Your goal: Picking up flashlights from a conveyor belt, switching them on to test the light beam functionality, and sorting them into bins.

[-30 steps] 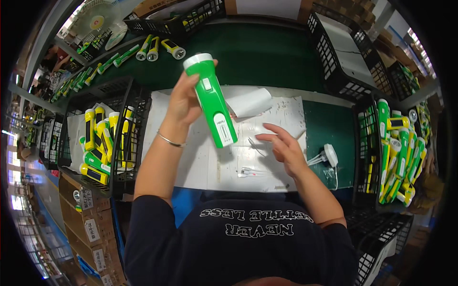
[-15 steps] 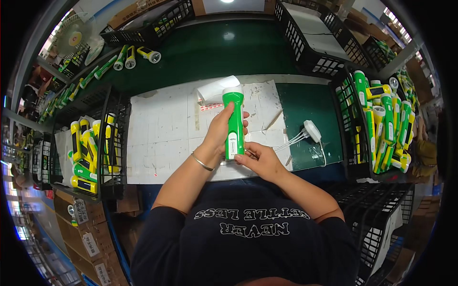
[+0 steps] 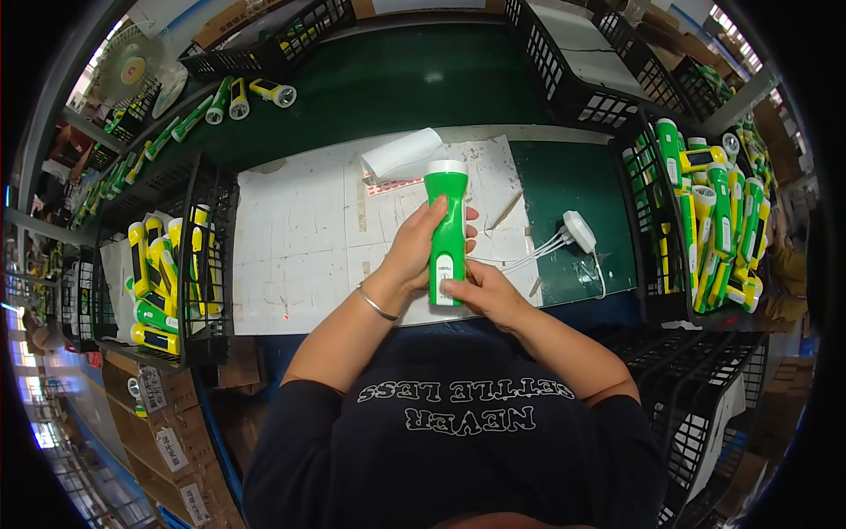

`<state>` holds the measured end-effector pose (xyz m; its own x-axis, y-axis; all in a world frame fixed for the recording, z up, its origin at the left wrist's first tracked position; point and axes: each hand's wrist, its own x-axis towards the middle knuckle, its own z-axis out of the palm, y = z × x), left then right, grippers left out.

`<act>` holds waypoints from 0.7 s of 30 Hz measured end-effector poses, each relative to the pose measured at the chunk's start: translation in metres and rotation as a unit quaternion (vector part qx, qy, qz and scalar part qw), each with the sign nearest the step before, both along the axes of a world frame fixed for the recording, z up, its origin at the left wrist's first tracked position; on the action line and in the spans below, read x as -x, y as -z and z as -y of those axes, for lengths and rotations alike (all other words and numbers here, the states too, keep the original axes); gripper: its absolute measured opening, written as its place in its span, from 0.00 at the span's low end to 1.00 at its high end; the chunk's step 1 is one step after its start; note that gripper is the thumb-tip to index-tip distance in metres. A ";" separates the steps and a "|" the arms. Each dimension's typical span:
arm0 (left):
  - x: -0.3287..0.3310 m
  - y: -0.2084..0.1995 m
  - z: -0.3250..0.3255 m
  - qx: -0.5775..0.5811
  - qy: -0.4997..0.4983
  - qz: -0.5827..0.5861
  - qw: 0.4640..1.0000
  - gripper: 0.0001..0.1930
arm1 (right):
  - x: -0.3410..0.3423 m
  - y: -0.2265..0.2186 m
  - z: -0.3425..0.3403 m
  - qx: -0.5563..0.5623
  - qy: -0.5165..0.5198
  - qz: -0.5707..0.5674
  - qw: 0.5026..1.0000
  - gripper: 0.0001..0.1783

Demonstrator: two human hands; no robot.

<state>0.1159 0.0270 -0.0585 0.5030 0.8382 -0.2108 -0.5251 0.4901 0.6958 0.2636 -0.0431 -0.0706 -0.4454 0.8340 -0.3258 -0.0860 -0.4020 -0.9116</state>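
Observation:
A green flashlight [image 3: 448, 220] with a white head points away from me above the white work surface [image 3: 291, 256]. My left hand [image 3: 418, 242] is closed round its middle, thumb on top and fingertips showing on the far side. My right hand [image 3: 492, 295] grips the tail end, its thumb pressed on the white panel there; its other fingers are partly hidden behind the flashlight. Just beyond the flashlight's head lies a curled white sheet [image 3: 401, 157] over a red-and-white patterned strip [image 3: 394, 187].
A white charger block with cables [image 3: 577, 232] lies to the right. Black crates of green and yellow flashlights stand left [image 3: 189, 256] and right [image 3: 643, 247]. Several flashlights [image 3: 238, 99] rest at the far left of the green table [image 3: 397, 79]. Another black crate [image 3: 573, 84] sits far right.
The flashlight has shifted slightly right and now stands more upright in the picture. My right thumb has moved up from its tail edge onto the white panel.

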 end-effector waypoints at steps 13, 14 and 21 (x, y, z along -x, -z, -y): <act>0.023 -0.024 0.029 -0.275 0.088 -0.125 0.949 0.38 | 0.000 -0.008 0.012 -0.114 0.023 0.062 0.991 0.27; 0.023 -0.026 0.028 -0.233 0.091 -0.107 0.962 0.38 | 0.001 -0.007 0.013 -0.108 0.025 0.054 0.992 0.27; 0.027 -0.013 0.000 -0.116 0.085 0.180 0.973 0.44 | -0.003 -0.004 0.025 -0.033 -0.155 -0.041 0.987 0.21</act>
